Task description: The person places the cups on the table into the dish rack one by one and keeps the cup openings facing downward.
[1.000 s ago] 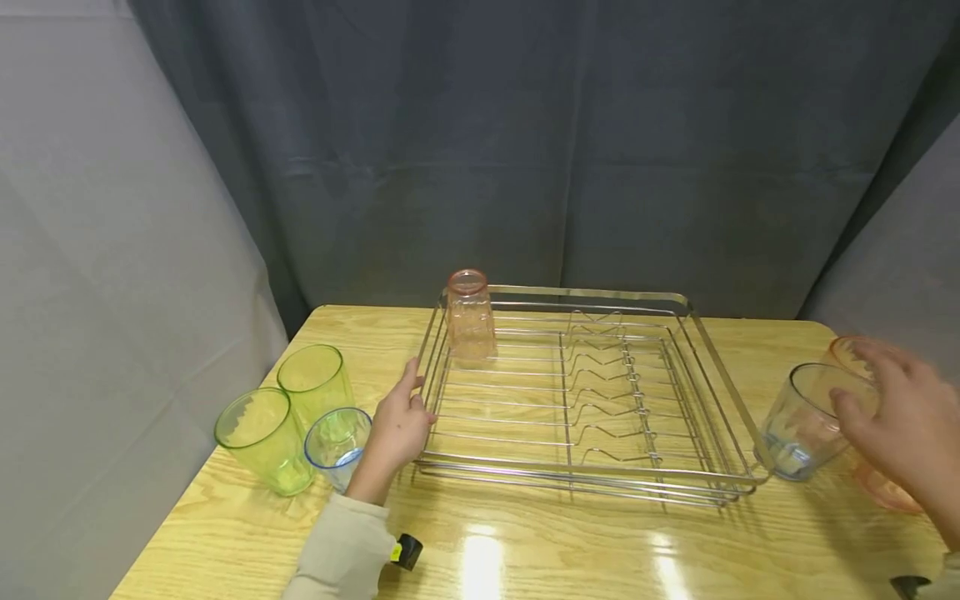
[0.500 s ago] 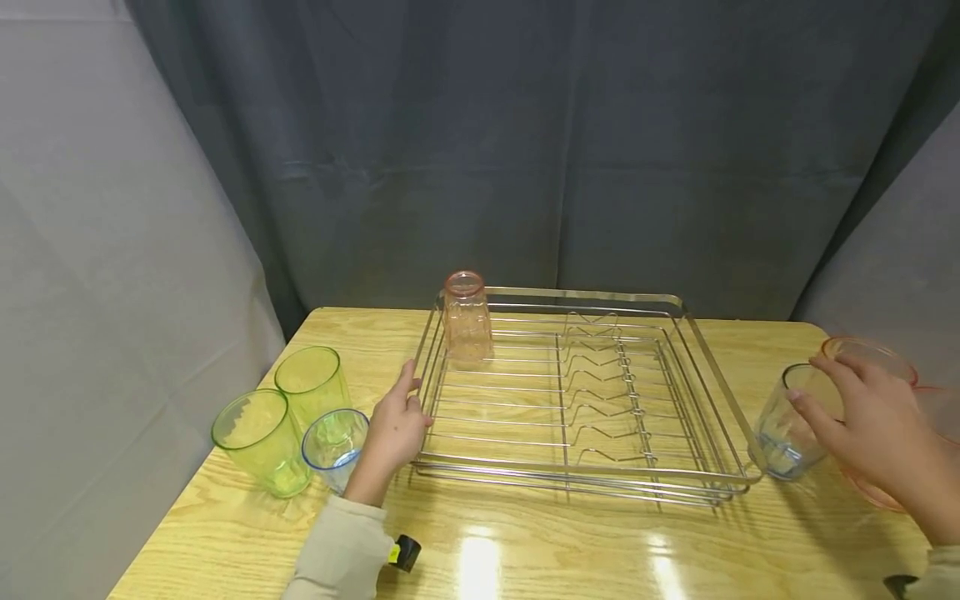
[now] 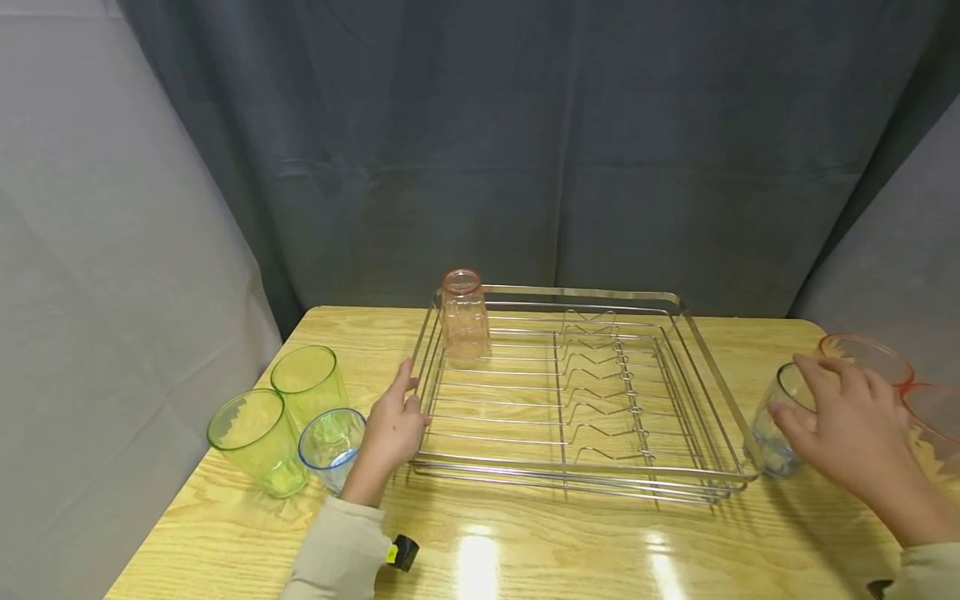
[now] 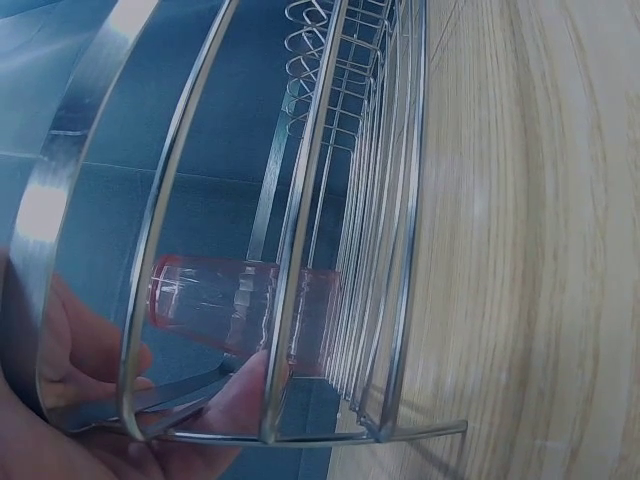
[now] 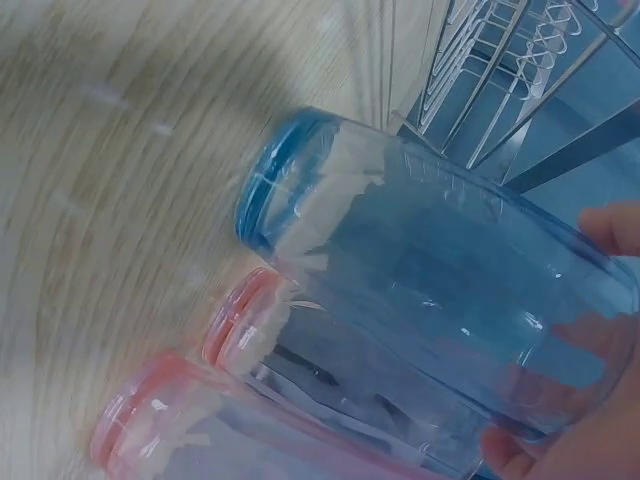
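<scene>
My left hand (image 3: 393, 425) grips the left side of the wire dish rack (image 3: 570, 469); in the left wrist view its fingers curl round the rack's bars. Inside the rack's back left corner a pink glass (image 3: 466, 329) stands with its narrower end up. At the right of the table my right hand (image 3: 855, 429) holds a clear blue-tinted glass (image 5: 420, 250) near its rim, thumb on one side and fingers on the other. That glass stands upright just beside the rack's front right corner, partly hidden by the hand in the head view.
Two pink-rimmed glasses (image 5: 280, 340) stand close behind the held glass. Left of the rack are two green glasses (image 3: 258, 437) and a blue-rimmed glass (image 3: 330, 446), near my left forearm. Grey cloth walls (image 3: 420, 167) enclose the wooden table (image 3: 525, 542).
My right hand has moved left from above the right-hand glasses and closed round the blue-tinted glass. My left hand stays on the rack, and the whole head view has shifted slightly.
</scene>
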Demonstrator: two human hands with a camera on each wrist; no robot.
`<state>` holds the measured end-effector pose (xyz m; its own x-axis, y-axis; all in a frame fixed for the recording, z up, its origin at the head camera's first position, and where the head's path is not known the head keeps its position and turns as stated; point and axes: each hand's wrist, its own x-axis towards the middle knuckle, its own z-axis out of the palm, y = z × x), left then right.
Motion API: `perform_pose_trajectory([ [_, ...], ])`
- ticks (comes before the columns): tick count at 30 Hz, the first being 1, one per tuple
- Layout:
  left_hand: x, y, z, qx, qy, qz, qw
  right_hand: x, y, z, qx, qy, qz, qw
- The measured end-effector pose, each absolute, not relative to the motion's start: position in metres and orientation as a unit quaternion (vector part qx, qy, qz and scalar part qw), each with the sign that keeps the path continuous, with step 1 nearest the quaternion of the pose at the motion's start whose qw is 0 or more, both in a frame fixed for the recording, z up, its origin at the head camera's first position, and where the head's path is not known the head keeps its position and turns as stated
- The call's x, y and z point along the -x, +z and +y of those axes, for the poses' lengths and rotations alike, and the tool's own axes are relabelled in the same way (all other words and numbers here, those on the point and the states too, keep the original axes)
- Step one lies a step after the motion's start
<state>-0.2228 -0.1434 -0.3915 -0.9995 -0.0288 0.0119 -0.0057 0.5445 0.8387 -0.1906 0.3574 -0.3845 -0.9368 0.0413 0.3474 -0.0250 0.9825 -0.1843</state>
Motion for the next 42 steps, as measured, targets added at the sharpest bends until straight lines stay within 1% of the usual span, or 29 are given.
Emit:
perform_pose_trajectory([
  [2,0.222,-0.39,-0.144,-0.01,-0.48,-0.877,0.011,0.189,-0.382,0.354,0.03,0.102,-0.981,0.162],
  [5,0.222,-0.389,-0.144,-0.014,-0.484,-0.875,0.008,0.188,-0.379,0.35,0.051,0.114,-0.98,0.153],
  [11,0.221,-0.39,-0.144,-0.019,-0.484,-0.875,0.004,0.186,-0.379,0.346,0.056,0.118,-0.978,0.165],
  [18,0.221,-0.395,-0.143,-0.022,-0.49,-0.871,-0.002,0.185,-0.379,0.346,0.074,0.093,-0.981,0.151],
  [31,0.222,-0.392,-0.143,-0.019,-0.489,-0.872,0.01,0.182,-0.384,0.351,0.014,0.055,-0.974,0.221],
  [34,0.221,-0.392,-0.144,-0.018,-0.488,-0.873,0.012,0.182,-0.383,0.35,0.016,0.055,-0.976,0.212],
  [40,0.222,-0.392,-0.144,-0.013,-0.488,-0.872,0.015,0.182,-0.382,0.348,0.008,0.037,-0.973,0.229],
  [42,0.222,-0.392,-0.143,-0.01,-0.486,-0.874,0.015,0.183,-0.382,0.35,0.008,0.044,-0.973,0.225],
])
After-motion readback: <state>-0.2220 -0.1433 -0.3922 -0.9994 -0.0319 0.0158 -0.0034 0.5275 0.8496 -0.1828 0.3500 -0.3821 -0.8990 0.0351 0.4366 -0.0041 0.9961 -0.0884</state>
